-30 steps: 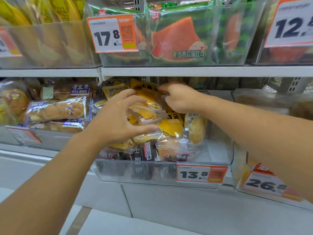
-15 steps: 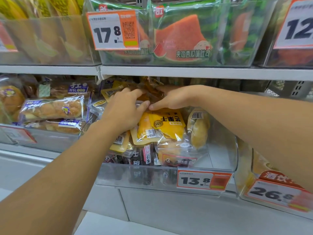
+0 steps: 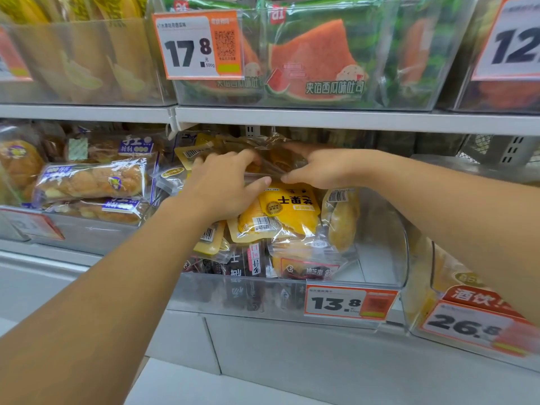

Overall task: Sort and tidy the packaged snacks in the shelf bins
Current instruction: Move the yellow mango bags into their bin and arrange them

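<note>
1. Both hands reached into the clear plastic shelf bin (image 3: 380, 229) with the orange 13.8 price tag (image 3: 349, 302), at the back of its heap of packets, just under the white shelf edge (image 3: 321, 119) above
2. The left hand (image 3: 225, 185) lay over a crinkled clear packet of brownish snack (image 3: 274, 159), fingers curled over its near edge and thumb stretched toward the other hand; it seemed to grip the film, probably to hold the packet in place on the pile
3. The right hand (image 3: 318, 168) rested on the same packet from the right, fingers extended toward the back and thumb tip nearly meeting the left thumb; whether it pinched the film or only pressed it I could not tell
4. Directly below the hands lay a yellow dried-mango pouch (image 3: 280, 211), upside down, with a pale bun in clear wrap (image 3: 342, 220) standing on end beside it and dark-labelled packets (image 3: 248, 264) at the front wall, so the bin was mixed and not yet sorted
5. The neighbouring bin on the left held twisted bread in blue-trimmed wrappers (image 3: 90, 179), stacked flat and untouched
</note>
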Motion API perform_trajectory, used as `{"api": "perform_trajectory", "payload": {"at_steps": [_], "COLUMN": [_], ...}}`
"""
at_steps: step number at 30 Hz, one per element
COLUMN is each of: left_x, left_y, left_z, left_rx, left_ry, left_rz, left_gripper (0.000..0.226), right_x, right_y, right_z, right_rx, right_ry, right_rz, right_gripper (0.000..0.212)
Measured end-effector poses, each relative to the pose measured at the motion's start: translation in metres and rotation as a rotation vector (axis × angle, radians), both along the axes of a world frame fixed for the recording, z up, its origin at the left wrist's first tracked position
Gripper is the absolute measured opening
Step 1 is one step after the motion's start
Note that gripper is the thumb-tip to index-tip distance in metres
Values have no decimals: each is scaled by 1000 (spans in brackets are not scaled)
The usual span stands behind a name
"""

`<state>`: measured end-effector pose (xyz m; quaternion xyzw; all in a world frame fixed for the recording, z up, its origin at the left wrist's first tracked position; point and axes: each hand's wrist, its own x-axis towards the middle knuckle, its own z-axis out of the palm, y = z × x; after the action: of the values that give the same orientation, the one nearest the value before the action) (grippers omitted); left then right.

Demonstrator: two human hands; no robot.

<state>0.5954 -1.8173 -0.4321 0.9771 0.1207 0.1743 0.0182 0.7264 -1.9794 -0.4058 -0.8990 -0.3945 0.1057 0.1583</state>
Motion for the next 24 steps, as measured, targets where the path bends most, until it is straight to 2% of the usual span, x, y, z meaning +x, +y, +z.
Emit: {"api": "perform_trajectory", "payload": {"at_steps": [5,8,10,16,18,21,24], "left_x": [-3,-5,-5,-8,-9,-13,-18], "left_y": [0,6,11,18,15,10,8], "left_z": [-3,-6,-9,-14,-13,-10,-8], "left_rx": [36,65,76,81,75,37,15], "left_ry": [3,-6,-29,-103,-115,-152,-158], "left_rz": [-59,-71,-73,-117,-135,-173,-196], "left_gripper": [43,44,44,41,43,47,47], "right_x": [3,1,-1,-3,-2,-9,-25], "right_y": [14,17,16,19,18,13,4], "right_z": [-8,-3,-1,-3,-2,4,3], "right_rx": [45,101,64,73,52,-24,-71], "right_ry": [116,218,239,69,17,-158,-298], "right_rz": [-24,18,81,111,106,132,186], "right_gripper": [82,69,72,76,62,38,37]}}
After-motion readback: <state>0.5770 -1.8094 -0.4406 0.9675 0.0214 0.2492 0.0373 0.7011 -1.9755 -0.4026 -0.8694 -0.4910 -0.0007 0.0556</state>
